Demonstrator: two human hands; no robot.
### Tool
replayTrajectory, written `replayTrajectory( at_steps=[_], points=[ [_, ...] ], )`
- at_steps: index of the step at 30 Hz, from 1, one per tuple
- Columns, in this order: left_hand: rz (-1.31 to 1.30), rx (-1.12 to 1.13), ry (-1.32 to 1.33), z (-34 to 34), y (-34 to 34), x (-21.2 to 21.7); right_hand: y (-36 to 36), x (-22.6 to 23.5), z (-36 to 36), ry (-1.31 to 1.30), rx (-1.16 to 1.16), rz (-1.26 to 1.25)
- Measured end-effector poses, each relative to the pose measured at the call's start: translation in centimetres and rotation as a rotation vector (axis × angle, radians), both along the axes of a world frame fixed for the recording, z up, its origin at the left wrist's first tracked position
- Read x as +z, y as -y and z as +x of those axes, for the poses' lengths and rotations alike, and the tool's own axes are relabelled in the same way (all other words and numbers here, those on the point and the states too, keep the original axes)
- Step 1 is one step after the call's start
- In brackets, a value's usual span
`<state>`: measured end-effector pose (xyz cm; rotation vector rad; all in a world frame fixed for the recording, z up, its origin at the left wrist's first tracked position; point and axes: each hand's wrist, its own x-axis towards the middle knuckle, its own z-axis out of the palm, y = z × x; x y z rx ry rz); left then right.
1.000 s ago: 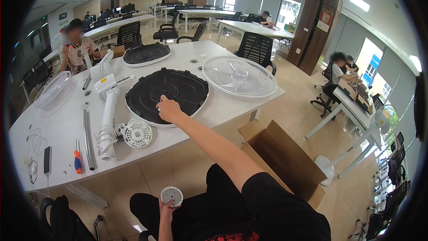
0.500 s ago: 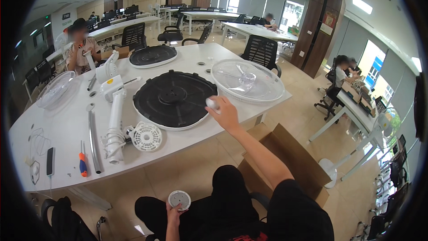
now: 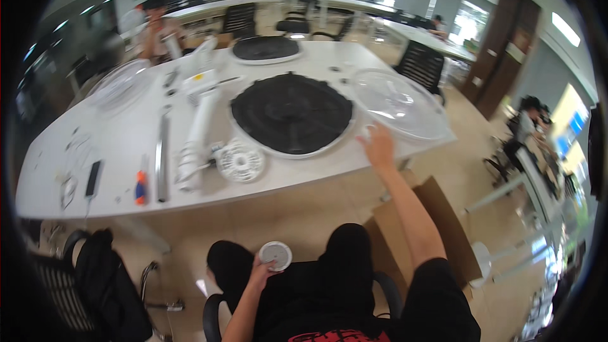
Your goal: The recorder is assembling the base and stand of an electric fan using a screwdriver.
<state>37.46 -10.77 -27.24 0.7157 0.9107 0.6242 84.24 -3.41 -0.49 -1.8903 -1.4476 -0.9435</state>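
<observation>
Over my lap, my left hand (image 3: 261, 273) is closed on a round white disc-shaped part (image 3: 275, 254) with a greyish face, gripping its lower left edge. My right hand (image 3: 379, 147) reaches over the table's front edge with its fingers apart, and I see nothing in it, though motion blurs it. It is just right of a large round base (image 3: 291, 111), black on top with a white rim. Beyond the hand lies a white fan guard (image 3: 400, 102) with a clear fan blade (image 3: 398, 98) in it. The small white piece seen earlier is not visible.
The white table (image 3: 120, 145) also bears a fan body (image 3: 201, 111), a round slotted white part (image 3: 240, 161), a metal tube (image 3: 163, 155), a screwdriver (image 3: 140, 187), a phone (image 3: 94, 177) and another black base (image 3: 266, 49). An open cardboard box (image 3: 411, 234) stands by my right side. A person (image 3: 158, 31) sits across.
My right hand held a small white rounded piece; now its fingers are apart and the piece is out of sight. The view has swung left and down. My left hand keeps the disc.
</observation>
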Motion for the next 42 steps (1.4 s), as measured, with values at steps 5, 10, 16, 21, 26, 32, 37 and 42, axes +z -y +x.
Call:
replayTrajectory(
  at_steps=[5, 10, 16, 21, 26, 32, 37, 42],
  points=[
    [-0.036, 0.093, 0.018, -1.5, 0.0, 0.5, -1.5, 0.3, -6.4, -0.751, 0.235, -0.014],
    [-0.035, 0.083, 0.02, -3.4, 0.5, -0.7, -4.3, -1.8, -5.8, -1.678, 0.855, -0.258],
    [-0.024, -0.009, 0.063, -1.1, 1.3, -1.8, -7.7, -0.6, -1.0, -2.646, 0.628, -0.112],
    [-0.008, -0.018, 0.053, -1.6, 1.3, -0.5, -11.5, -3.5, 1.4, -2.385, 0.779, -0.07],
    [0.026, -0.023, 0.049, -1.5, 0.7, -1.8, -13.1, -1.4, -1.0, -2.463, 0.566, 0.077],
    [-0.001, -0.01, 0.005, -2.3, 1.4, -2.0, -16.4, -4.6, -0.5, -2.297, 0.439, 0.009],
    [0.042, 0.008, 0.081, -2.3, 0.5, -1.0, -22.3, -9.0, 13.8, -0.942, 0.512, -0.043],
    [0.059, -0.011, 0.12, -0.8, 0.9, -1.0, -22.1, 0.0, 20.2, -0.441, 0.603, -0.097]
  ],
)
